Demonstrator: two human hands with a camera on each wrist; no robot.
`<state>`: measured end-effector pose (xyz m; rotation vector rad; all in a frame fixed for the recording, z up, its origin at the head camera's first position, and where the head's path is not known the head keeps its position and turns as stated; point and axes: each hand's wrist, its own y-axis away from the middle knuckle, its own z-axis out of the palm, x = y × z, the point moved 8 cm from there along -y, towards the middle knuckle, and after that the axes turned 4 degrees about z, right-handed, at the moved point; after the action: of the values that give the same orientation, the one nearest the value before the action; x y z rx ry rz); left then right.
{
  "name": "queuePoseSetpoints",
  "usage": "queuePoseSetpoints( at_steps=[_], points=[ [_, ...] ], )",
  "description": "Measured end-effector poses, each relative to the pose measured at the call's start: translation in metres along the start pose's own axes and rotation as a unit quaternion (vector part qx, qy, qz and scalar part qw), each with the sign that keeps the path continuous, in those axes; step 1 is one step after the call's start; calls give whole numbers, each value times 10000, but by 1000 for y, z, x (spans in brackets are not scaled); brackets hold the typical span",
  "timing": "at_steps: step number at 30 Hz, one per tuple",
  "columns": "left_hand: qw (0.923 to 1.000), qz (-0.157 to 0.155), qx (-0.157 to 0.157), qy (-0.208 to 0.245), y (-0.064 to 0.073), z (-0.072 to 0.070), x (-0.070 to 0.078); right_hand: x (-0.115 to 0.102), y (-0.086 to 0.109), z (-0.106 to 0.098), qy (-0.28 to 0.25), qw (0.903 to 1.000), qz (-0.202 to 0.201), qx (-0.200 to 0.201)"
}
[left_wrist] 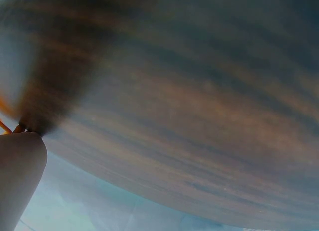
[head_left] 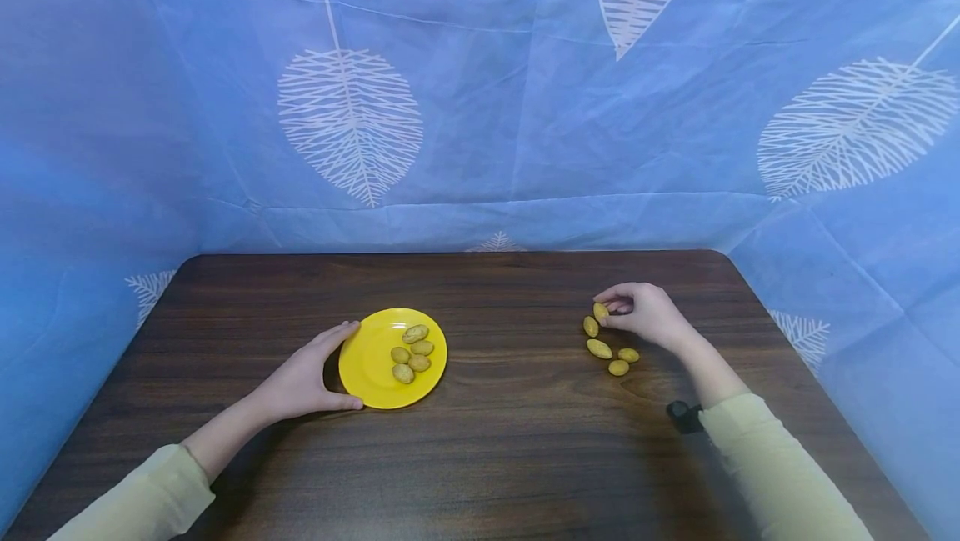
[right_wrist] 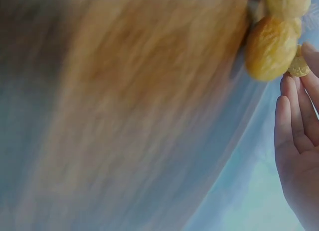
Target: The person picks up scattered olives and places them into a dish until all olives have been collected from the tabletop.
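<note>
A yellow plate (head_left: 366,368) lies on the left part of the table with several small, wrinkled, yellow-green oval fruits (head_left: 416,333) on its right half. My left hand (head_left: 302,378) holds the plate's left rim, thumb at the near side and fingers at the far side. Over on the right, my right hand (head_left: 647,314) pinches one oval fruit (head_left: 601,311) between thumb and fingertips. Several more loose fruits (head_left: 599,348) lie on the wood just below that hand. In the right wrist view, a pinched fruit (right_wrist: 299,66) shows beyond nearer fruits (right_wrist: 271,49).
The dark wooden table (head_left: 510,449) has rounded far corners. A blue cloth (head_left: 480,107) with white leaf prints hangs behind and at both sides. A small black device (head_left: 684,417) sits at the right wrist, beside the pale yellow sleeve (head_left: 772,458).
</note>
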<state>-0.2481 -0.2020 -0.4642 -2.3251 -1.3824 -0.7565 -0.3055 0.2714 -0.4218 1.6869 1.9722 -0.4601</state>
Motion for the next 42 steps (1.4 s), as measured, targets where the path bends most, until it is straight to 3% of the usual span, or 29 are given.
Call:
queuePoseSetpoints(
  at_steps=[25, 42],
  points=[
    [10000, -51, 22, 5, 0, 1, -5, -89, -7, 34, -317, 9956, -876, 69],
    [10000, -51, 26, -53, -1, 1, -6, -154, -9, 70, -665, 9877, -1398, -217]
  ],
)
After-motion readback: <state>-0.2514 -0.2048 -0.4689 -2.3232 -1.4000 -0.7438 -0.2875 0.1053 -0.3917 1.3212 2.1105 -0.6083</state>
